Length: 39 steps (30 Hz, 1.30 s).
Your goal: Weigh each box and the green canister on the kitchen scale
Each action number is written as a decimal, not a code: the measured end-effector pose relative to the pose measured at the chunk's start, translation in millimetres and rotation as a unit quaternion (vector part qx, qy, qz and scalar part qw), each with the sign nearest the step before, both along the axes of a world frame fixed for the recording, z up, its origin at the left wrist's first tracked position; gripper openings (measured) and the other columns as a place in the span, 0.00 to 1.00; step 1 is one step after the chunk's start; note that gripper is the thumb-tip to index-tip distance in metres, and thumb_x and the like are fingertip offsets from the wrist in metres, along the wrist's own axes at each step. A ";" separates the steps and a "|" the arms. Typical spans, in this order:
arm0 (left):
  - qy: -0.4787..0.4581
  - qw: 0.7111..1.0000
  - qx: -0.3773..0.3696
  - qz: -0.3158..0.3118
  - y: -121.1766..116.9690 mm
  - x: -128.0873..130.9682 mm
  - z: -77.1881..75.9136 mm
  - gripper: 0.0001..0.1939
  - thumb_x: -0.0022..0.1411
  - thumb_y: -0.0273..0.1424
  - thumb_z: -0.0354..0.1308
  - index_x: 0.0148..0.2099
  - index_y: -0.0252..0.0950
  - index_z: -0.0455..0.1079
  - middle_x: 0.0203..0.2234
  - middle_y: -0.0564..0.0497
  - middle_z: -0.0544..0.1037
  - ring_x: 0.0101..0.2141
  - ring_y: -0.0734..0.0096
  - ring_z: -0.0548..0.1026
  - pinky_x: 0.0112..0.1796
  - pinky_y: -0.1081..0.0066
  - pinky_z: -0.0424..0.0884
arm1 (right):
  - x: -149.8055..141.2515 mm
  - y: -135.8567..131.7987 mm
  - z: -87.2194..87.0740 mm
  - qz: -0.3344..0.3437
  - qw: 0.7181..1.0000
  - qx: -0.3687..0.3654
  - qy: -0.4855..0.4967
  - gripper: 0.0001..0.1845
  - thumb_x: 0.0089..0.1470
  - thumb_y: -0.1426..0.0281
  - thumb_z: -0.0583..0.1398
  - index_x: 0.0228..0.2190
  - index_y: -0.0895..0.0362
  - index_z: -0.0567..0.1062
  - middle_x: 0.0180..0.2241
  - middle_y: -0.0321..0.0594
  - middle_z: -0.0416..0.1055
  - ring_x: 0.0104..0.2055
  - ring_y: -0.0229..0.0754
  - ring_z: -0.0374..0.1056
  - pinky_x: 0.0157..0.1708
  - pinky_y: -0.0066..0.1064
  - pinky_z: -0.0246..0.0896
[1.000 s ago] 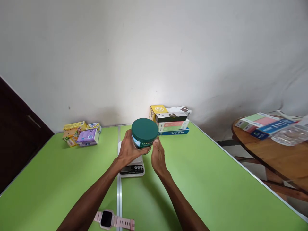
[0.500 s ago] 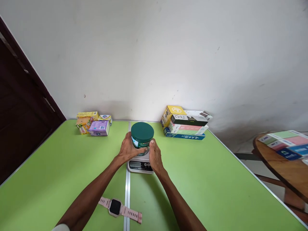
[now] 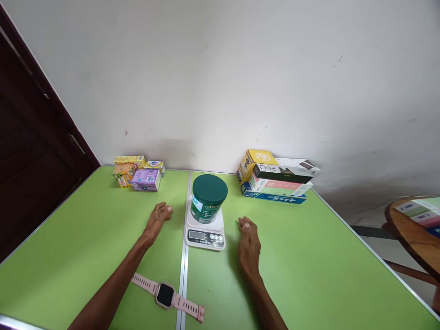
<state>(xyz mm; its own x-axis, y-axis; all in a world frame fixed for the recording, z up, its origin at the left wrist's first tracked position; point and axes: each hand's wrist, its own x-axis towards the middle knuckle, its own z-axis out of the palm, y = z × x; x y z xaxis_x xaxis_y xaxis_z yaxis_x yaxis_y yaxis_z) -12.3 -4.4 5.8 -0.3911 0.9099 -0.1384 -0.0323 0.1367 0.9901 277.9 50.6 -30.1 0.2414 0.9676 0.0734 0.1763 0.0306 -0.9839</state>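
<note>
Centrally, a green lidded tub (image 3: pixel 209 197) stood upright on the platform of a white scale (image 3: pixel 206 238), which rested on the green table (image 3: pixel 309 266). The tub was positioned between the two hands and touched neither. The left hand (image 3: pixel 158 220) was located to the left of the tub; its fingers were loosely bent, gripped nothing and pointed toward the scale. The right hand (image 3: pixel 250 245) was located to the right and nearer the front edge, beside the scale; its fingers were partly curled, likewise held nothing, and were separated from the tub by bare table surface. The display (image 3: pixel 197 235) of the scale faced the person; its reading could not be made out. A pink-strapped watch (image 3: pixel 165 294) lay face up in front of the scale, across the metal strip (image 3: pixel 183 275). Stacked cartons (image 3: pixel 278 178) occupied the rear right of the table.
</note>
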 end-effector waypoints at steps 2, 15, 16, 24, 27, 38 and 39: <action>-0.057 0.998 0.015 0.032 -4.7 -9.2 -13.8 0.41 0.56 0.58 0.67 0.59 0.34 0.65 0.56 0.31 0.76 0.56 0.46 0.78 0.61 0.46 0.68 | 1.8 -3.2 0.5 0.001 1.000 -0.001 -0.010 0.39 0.64 0.40 0.49 0.57 0.58 0.71 0.57 0.54 0.74 0.59 0.56 0.70 0.61 0.49 0.60; -0.015 0.999 0.034 0.037 -5.8 -5.7 -21.6 0.41 0.56 0.60 0.65 0.59 0.34 0.65 0.57 0.32 0.76 0.56 0.53 0.79 0.61 0.53 0.71 | 2.7 -4.1 5.7 0.009 1.000 -0.003 -0.019 0.42 0.63 0.38 0.48 0.57 0.59 0.72 0.56 0.55 0.74 0.57 0.58 0.71 0.59 0.50 0.61; -0.018 0.998 0.033 0.040 -6.2 -5.0 -21.2 0.41 0.57 0.59 0.65 0.59 0.34 0.64 0.57 0.32 0.75 0.56 0.52 0.79 0.61 0.52 0.71 | 3.2 -4.4 5.6 0.008 1.000 -0.003 -0.018 0.42 0.63 0.38 0.48 0.57 0.59 0.72 0.56 0.55 0.74 0.57 0.58 0.71 0.59 0.50 0.61; 0.151 0.984 0.097 0.013 2.5 50.4 24.0 0.61 0.49 0.52 0.74 0.74 0.38 0.45 0.70 0.31 0.58 0.69 0.43 0.60 0.67 0.43 0.58 | -14.7 -6.2 35.4 0.048 0.995 0.075 -0.032 0.37 0.68 0.44 0.47 0.63 0.55 0.70 0.66 0.52 0.65 0.66 0.59 0.63 0.65 0.54 0.54; 0.206 0.972 0.098 -0.051 22.7 78.5 39.8 0.70 0.39 0.50 0.79 0.75 0.37 0.44 0.71 0.31 0.56 0.72 0.37 0.53 0.69 0.40 0.52 | -37.5 -0.7 56.0 0.100 0.989 0.107 -0.033 0.38 0.68 0.44 0.47 0.66 0.55 0.66 0.68 0.52 0.62 0.69 0.59 0.59 0.67 0.53 0.51; 0.201 0.970 0.137 -0.007 33.4 75.0 42.6 0.56 0.36 0.45 0.79 0.65 0.38 0.60 0.55 0.38 0.74 0.55 0.39 0.74 0.58 0.43 0.70 | -80.0 -16.0 90.1 0.122 0.983 0.117 -0.069 0.39 0.65 0.41 0.48 0.62 0.55 0.71 0.61 0.54 0.69 0.65 0.62 0.62 0.63 0.53 0.55; 0.202 0.968 0.147 0.012 25.8 63.2 44.6 0.55 0.37 0.44 0.79 0.64 0.39 0.60 0.54 0.39 0.75 0.55 0.41 0.75 0.57 0.44 0.72 | -89.7 -19.9 92.7 0.145 0.980 0.119 -0.065 0.39 0.64 0.41 0.48 0.62 0.55 0.71 0.60 0.54 0.69 0.64 0.61 0.63 0.62 0.52 0.56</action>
<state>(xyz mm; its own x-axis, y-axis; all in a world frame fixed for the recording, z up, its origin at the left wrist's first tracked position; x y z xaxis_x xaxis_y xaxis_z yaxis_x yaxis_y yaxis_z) 50.9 21.5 50.5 -0.3801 0.8772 0.2932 0.3658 -0.1486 0.9188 188.3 30.7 62.6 -0.0684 0.9456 0.3180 0.2491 0.3248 -0.9124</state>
